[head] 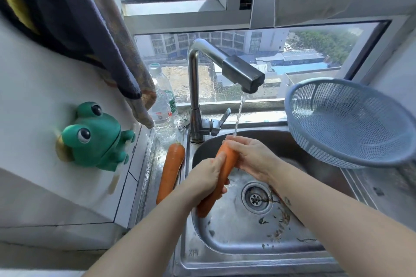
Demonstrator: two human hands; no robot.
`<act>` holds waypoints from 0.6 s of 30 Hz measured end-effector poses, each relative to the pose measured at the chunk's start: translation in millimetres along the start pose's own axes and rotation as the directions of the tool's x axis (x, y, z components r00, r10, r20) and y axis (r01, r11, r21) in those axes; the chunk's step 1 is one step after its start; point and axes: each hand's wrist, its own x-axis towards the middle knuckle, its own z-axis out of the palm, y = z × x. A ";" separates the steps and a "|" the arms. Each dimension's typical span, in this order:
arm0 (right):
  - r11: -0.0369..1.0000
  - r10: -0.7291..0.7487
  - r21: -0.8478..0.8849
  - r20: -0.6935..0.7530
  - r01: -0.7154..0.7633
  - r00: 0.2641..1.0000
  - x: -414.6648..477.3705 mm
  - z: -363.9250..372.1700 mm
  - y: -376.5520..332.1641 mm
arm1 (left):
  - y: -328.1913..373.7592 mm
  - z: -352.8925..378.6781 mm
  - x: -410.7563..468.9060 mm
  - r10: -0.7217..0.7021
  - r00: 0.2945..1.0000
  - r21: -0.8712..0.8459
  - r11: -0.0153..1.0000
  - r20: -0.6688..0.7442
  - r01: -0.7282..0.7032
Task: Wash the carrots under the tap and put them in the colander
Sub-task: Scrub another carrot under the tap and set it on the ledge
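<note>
Over the steel sink (225,243) I hold a long orange carrot (225,164) slanted, thick end up under the tap (243,74). My left hand (207,177) grips its middle. My right hand (252,155) wraps round its upper end, and a thin stream of water (239,114) lands on the fingers there. A second carrot (171,168) lies on the sink's left ledge. The blue mesh colander (351,123) sits tilted at the sink's right rim with nothing in it.
A clear water bottle (163,108) stands behind the left ledge by the tap base. A green frog holder (94,137) sticks to the left wall. Towels (101,40) hang above it. The drain (256,197) has dark scraps around it.
</note>
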 end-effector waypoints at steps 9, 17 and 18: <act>0.993 0.046 0.105 0.073 -0.054 0.996 -4.3 -6.8 -0.4 | -4.1 2.5 -2.2 -0.026 1.000 -0.061 0.998 0.003 0.026; 0.996 0.020 -0.089 0.121 -0.009 0.992 -3.4 -12.7 -10.3 | -1.1 -2.6 0.4 -0.032 0.999 -0.106 0.994 0.037 0.036; 0.984 0.013 -0.176 0.135 0.011 0.991 -3.0 -15.5 -12.7 | -0.7 -1.7 -0.4 -0.034 0.999 -0.107 0.994 0.041 0.038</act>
